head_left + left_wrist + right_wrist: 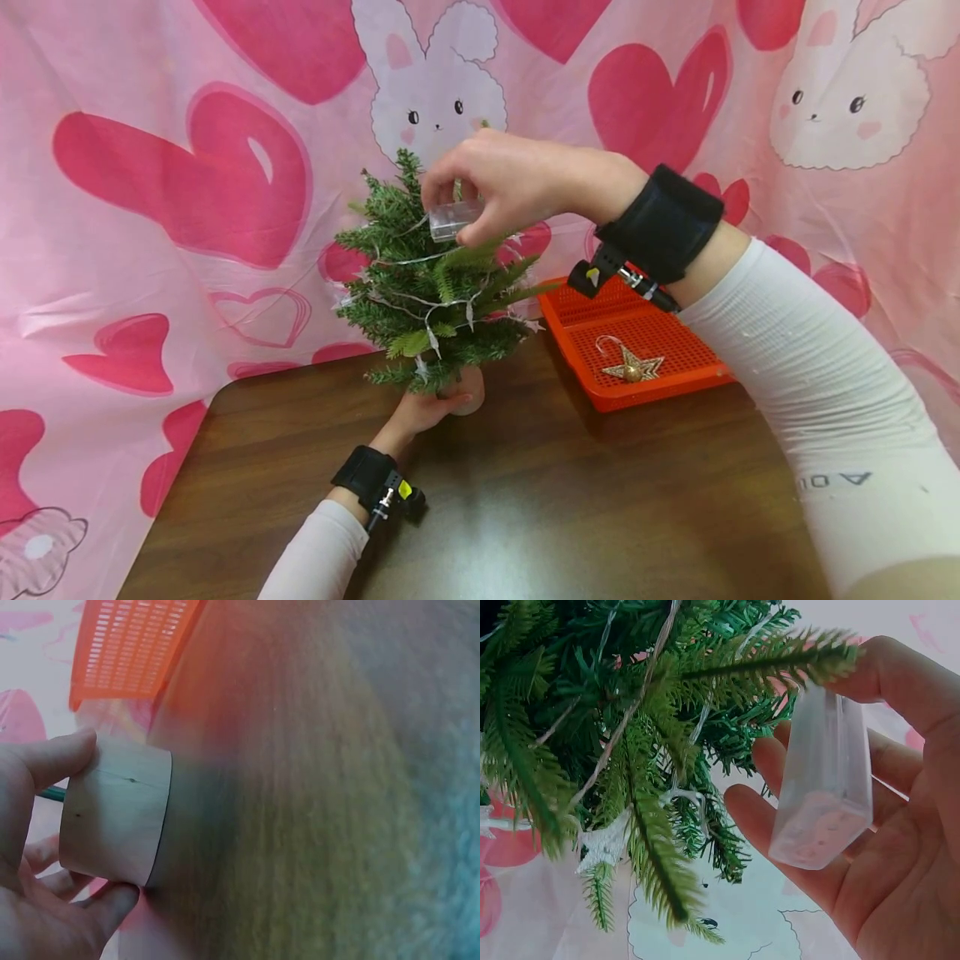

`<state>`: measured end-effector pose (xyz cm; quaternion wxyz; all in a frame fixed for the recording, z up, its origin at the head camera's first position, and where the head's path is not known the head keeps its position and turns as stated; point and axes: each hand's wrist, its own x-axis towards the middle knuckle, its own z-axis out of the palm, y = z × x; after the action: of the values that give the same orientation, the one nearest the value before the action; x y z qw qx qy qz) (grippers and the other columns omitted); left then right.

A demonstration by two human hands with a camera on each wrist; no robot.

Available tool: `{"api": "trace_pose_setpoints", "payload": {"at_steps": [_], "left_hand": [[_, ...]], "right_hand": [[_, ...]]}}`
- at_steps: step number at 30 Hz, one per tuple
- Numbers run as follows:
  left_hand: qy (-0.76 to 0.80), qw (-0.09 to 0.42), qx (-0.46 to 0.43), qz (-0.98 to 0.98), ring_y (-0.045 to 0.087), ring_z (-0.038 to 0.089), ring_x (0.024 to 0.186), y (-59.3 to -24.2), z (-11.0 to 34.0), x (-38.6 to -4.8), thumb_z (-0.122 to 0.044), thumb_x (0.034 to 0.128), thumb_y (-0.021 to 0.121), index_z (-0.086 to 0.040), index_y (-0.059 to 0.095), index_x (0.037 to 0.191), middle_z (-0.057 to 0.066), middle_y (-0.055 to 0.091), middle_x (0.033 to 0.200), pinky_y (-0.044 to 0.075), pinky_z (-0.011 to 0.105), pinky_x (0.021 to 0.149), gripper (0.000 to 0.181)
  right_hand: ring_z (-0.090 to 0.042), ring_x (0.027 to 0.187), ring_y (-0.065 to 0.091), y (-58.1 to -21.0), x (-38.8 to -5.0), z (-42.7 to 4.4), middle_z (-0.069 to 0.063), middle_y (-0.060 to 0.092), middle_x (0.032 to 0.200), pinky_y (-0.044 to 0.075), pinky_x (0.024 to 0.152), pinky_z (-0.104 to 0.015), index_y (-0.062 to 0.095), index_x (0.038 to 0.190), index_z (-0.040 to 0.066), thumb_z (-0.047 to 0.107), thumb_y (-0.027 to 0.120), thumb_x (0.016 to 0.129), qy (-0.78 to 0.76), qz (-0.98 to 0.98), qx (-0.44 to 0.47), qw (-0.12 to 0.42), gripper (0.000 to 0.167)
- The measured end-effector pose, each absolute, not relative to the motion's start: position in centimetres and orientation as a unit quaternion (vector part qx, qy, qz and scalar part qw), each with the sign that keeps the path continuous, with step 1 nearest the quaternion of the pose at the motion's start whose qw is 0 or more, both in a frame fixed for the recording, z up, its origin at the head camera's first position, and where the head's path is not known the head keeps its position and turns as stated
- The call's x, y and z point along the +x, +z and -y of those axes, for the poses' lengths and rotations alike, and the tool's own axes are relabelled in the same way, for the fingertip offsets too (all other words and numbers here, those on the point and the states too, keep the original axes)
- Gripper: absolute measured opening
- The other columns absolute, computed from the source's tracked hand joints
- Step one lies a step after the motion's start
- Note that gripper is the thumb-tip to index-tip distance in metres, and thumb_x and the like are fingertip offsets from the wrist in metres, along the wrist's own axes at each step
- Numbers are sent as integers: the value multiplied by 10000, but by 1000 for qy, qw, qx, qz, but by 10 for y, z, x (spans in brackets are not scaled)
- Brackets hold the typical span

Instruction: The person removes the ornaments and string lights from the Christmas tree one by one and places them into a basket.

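Observation:
A small artificial Christmas tree [405,321] stands on the table, wound with a clear-wired string of star lights [433,340]. Low on the tree, my left hand [426,413] grips its pale round wooden base [120,814], thumb on one side and fingers on the other. Up near the top, my right hand [525,179] holds a clear plastic box [821,780], which looks like the battery case of the lights, between thumb and fingers. A green branch [772,664] crosses in front of the right thumb tip. Part of the treetop is hidden behind the right hand.
An orange plastic basket [600,396] sits right of the tree, holding a gold star ornament [633,367] with a small ball and a hook-like end. The brown wooden table [570,500] meets a pink heart-and-rabbit curtain [172,50] at the back.

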<state>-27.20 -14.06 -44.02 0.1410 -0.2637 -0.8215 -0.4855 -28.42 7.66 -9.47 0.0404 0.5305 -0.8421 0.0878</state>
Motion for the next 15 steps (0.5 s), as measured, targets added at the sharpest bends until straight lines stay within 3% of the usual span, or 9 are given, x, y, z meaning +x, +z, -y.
{"api": "trace_pose_setpoints", "payload": {"at_steps": [3, 10, 12, 15], "left_hand": [[-470, 152, -255, 831, 626, 300, 1047, -445, 141, -275, 10, 766, 813, -7, 527, 1335, 180, 636, 1227, 498, 376, 925, 637], [-447, 127, -237, 853, 602, 254, 1175, -441, 142, -272, -104, 810, 809, -47, 565, 1318, 128, 643, 1285, 488, 418, 988, 566], [-469, 100, -244, 843, 586, 242, 1193, -439, 145, -273, -73, 823, 790, -53, 561, 1329, 131, 630, 1302, 477, 415, 1009, 555], [-529, 15, -214, 821, 545, 171, 1235, -434, 153, -272, -80, 852, 761, -166, 549, 1362, 38, 593, 1350, 432, 421, 1051, 559]], "right_hand": [[-198, 933, 602, -96, -283, -76, -38, 688, 1059, 487, 825, -337, 654, 1171, 145, 144, 717, 822, 86, 844, 529, 30, 355], [-208, 977, 589, -98, -283, -76, -62, 676, 1114, 478, 903, -354, 629, 1302, 159, 131, 694, 841, 83, 845, 528, 32, 467], [-203, 978, 579, -98, -284, -76, -54, 676, 1110, 468, 902, -354, 640, 1278, 162, 139, 693, 843, 84, 844, 529, 37, 439], [-198, 961, 578, -98, -283, -75, -46, 679, 1088, 466, 877, -346, 647, 1249, 160, 140, 694, 837, 91, 841, 531, 41, 416]]}}
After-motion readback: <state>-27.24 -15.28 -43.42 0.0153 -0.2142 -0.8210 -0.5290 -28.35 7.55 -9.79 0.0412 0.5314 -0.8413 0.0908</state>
